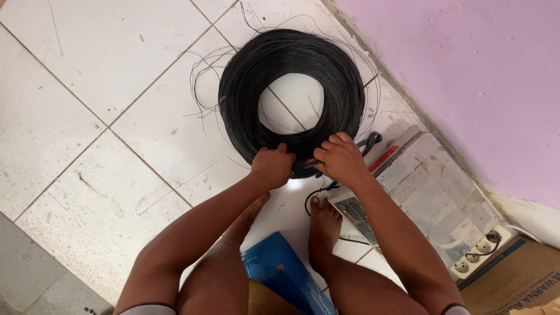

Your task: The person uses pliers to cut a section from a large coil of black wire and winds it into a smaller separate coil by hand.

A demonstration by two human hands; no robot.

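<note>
A large coil of thin black wire (245,87) lies flat on the white tiled floor (87,87), with loose strands sticking out around it. My left hand (272,167) grips the near edge of the coil. Beside it, my right hand (340,158) also closes over the coil's near edge, fingers curled around the wire bundle. Just past my right hand lies a pair of pliers (368,142) with dark handles, partly hidden. My bare feet rest on the floor below my hands.
A pink wall (466,70) runs along the right. A grey slab (426,186) lies at its foot, with a white power strip (475,254) and a cardboard box (513,280) nearby. A blue box (280,268) sits between my legs.
</note>
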